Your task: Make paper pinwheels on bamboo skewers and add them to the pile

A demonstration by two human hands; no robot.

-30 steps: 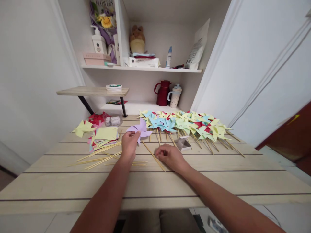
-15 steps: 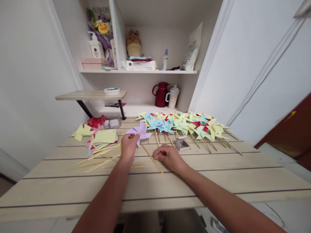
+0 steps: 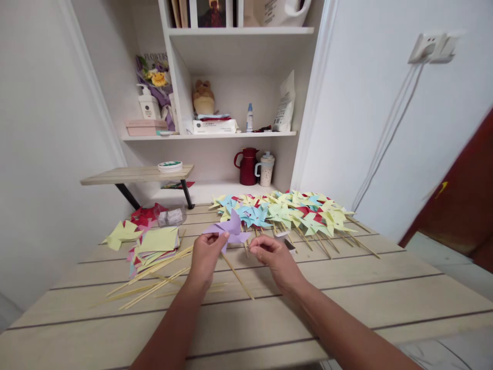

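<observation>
Pinwheel [image 3: 234, 226] of light purple paper, near the middle of the view, held over a pale tabletop [image 3: 288, 329] crossed by dark lines. The left hand [image 3: 206, 254] pinches it from the left, thumb tip close to its centre, blades fanning out beyond. The right hand [image 3: 274, 256] is just beside it, thumb and fingertips drawn together; whether they hold something tiny cannot be told. Below the pinwheel slants a thin stick [image 3: 239, 278] — whether the two are joined is unclear. Such paper probably handles as very light, springy at its folds and easily creased or torn; a gentle pinch near the centre seems safest, since the blade tips would likely bend. The stick looks light and fairly stiff, best taken along its bare length. Behind the right hand are a partly hidden small box [image 3: 290, 247] and many colourful pinwheels [image 3: 314, 223].
</observation>
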